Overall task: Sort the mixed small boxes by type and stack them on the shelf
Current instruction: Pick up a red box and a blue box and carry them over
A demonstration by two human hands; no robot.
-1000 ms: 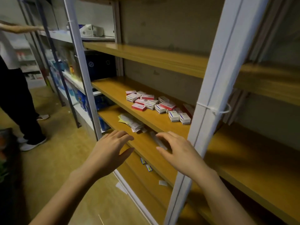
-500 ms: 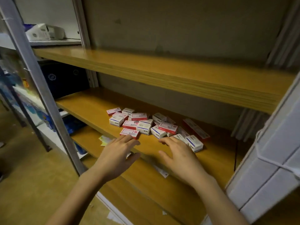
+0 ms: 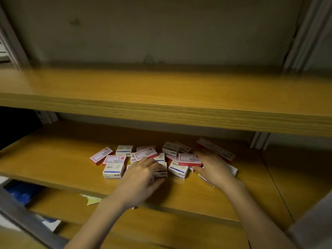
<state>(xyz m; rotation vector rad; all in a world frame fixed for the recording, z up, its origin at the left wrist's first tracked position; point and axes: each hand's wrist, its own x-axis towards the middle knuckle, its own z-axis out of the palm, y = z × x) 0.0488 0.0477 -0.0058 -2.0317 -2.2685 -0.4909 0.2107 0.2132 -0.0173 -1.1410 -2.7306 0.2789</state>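
A jumble of small boxes lies on the middle wooden shelf [image 3: 53, 159]. Some are red-and-white, like the red box [image 3: 189, 159] in the middle; others are white with a blue stripe, like the white box [image 3: 113, 170] at the front left. A longer red box [image 3: 215, 150] lies at the back right. My left hand [image 3: 142, 175] rests palm down on the front of the pile, fingers spread over a white box [image 3: 161, 170]. My right hand [image 3: 213, 168] lies flat on the pile's right side, covering boxes beneath it. Neither hand has lifted a box.
An upper wooden shelf [image 3: 161, 97] overhangs close above the pile. A lower shelf [image 3: 161, 229] holds a yellow paper scrap [image 3: 91, 200]. A grey metal upright [image 3: 30, 218] crosses the lower left and another stands at the lower right [image 3: 312, 225].
The view has closed in on the shelf. Both hands have moved forward from the shelf's front edge onto the pile of boxes.
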